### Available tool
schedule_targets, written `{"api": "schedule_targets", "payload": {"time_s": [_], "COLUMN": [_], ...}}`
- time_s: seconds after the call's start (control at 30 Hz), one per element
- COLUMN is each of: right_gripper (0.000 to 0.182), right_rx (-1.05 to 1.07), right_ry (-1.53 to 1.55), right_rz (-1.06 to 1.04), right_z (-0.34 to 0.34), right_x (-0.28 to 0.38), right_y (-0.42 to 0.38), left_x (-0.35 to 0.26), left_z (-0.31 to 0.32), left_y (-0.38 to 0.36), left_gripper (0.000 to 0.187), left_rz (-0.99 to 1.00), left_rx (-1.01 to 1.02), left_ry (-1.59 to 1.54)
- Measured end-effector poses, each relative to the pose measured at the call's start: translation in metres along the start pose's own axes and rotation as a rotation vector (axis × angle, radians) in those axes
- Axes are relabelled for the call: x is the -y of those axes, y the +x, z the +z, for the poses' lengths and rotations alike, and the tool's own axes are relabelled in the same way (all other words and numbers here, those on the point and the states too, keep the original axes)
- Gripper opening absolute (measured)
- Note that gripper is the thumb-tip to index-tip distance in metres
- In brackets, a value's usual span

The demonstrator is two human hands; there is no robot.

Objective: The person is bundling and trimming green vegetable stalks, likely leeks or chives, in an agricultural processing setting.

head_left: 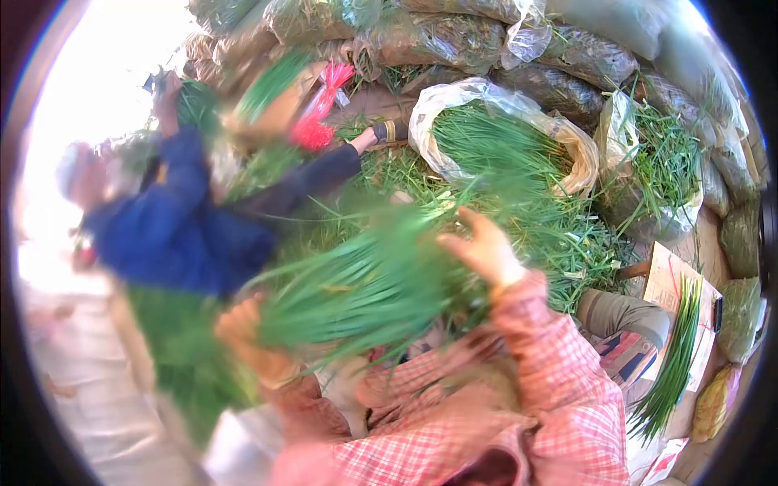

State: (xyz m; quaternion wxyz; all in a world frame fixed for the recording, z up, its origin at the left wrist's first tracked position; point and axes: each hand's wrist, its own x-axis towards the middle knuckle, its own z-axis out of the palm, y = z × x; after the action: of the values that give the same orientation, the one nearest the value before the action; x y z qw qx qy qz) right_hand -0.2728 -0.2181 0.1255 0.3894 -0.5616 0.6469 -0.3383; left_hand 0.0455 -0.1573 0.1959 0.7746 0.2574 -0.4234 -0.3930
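A large bunch of long green chives (356, 275), blurred by motion, stretches across in front of my chest. My left hand (251, 340) is closed around its left end, also smeared by motion. At the other end, my right hand (482, 247) is raised with its fingers apart and nothing gripped in them. Loose green leaves and trimmings (559, 251) lie heaped beyond my right hand.
An open plastic sack (421, 121) of chives stands ahead, with another sack (664, 154) to its right. Filled bags (438, 40) are stacked behind. A person in blue (178, 219) sits at left. Chives (677, 356) lie on cardboard (664, 279) at right; red ties (316, 130) sit ahead.
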Motion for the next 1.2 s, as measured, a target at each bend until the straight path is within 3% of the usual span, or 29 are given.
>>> {"api": "schedule_targets", "payload": {"time_s": [0.07, 0.17, 0.2, 0.3, 0.33, 0.4, 0.47, 0.57, 0.6, 0.7, 0.83, 0.9, 0.93, 1.0, 1.03, 1.07, 1.1, 1.17, 1.2], "right_gripper": [0.097, 0.096, 0.082, 0.063, 0.042, 0.036, 0.024, 0.024, 0.024, 0.02, 0.023, 0.026, 0.024, 0.02, 0.024, 0.019, 0.02, 0.028, 0.029], "right_rx": [0.162, 0.219, 0.168, 0.456, 0.393, 0.272, 0.146, -0.359, -0.384, -0.229, -0.233, -0.304, -0.357, -0.625, -0.599, -0.662, -0.606, -0.495, -0.397], "right_ry": [0.131, 0.21, 0.229, 0.257, 0.288, 0.342, 0.345, -0.199, -0.199, -0.207, 0.122, 0.001, 0.087, -0.245, 0.003, 0.028, 0.294, 0.354, 0.431], "right_rz": [0.078, 0.165, 0.175, 0.3, 0.295, 0.212, 0.162, -0.225, -0.252, 0.039, 0.012, 0.056, 0.096, 0.027, 0.313, 0.364, 0.281, -0.068, -0.145], "right_z": [0.012, 0.037, 0.034, 0.034, 0.044, 0.043, 0.035, 0.022, 0.021, 0.015, 0.006, -0.013, -0.032, -0.057, -0.085, -0.107, -0.121, -0.127, -0.123], "right_x": [0.016, 0.02, 0.025, 0.004, -0.009, -0.018, -0.019, -0.032, -0.039, -0.07, -0.093, -0.11, -0.105, -0.196, -0.206, -0.16, -0.224, -0.178, -0.125], "right_y": [0.013, 0.014, 0.01, 0.016, 0.012, 0.0, -0.012, -0.011, -0.009, -0.002, -0.005, -0.005, -0.009, 0.006, 0.002, -0.016, -0.008, 0.0, 0.003], "left_x": [-0.004, -0.008, -0.011, -0.012, -0.01, -0.007, -0.006, -0.005, -0.001, 0.006, 0.007, 0.012, 0.014, 0.018, 0.02, 0.022, 0.025, 0.035, 0.041], "left_z": [0.012, 0.017, 0.021, 0.025, 0.027, 0.029, 0.024, 0.019, 0.022, 0.017, -0.009, -0.012, -0.013, -0.026, -0.035, -0.044, -0.052, -0.065, -0.068], "left_y": [-0.002, -0.008, -0.004, 0.001, 0.003, 0.005, 0.005, 0.002, 0.006, 0.006, 0.004, 0.004, 0.006, 0.007, 0.008, 0.01, 0.014, 0.019, 0.023], "left_gripper": [0.037, 0.037, 0.036, 0.034, 0.034, 0.033, 0.033, 0.034, 0.033, 0.033, 0.033, 0.032, 0.032, 0.033, 0.034, 0.035, 0.035, 0.036, 0.036], "left_rz": [0.01, 0.1, 0.092, 0.07, 0.062, 0.042, 0.013, -0.01, -0.009, -0.046, -0.118, -0.097, -0.086, -0.096, -0.098, -0.117, -0.137, -0.157, -0.16], "left_rx": [0.133, 0.109, 0.249, 0.293, 0.312, 0.346, 0.167, 0.043, 0.123, 0.192, 0.172, 0.191, 0.204, 0.145, 0.109, 0.004, -0.1, -0.236, -0.261], "left_ry": [-0.059, 0.128, 0.026, -0.029, -0.051, -0.094, 0.109, 0.183, 0.041, -0.122, -0.139, -0.125, -0.12, -0.163, -0.186, -0.111, -0.038, 0.023, 0.014]}}
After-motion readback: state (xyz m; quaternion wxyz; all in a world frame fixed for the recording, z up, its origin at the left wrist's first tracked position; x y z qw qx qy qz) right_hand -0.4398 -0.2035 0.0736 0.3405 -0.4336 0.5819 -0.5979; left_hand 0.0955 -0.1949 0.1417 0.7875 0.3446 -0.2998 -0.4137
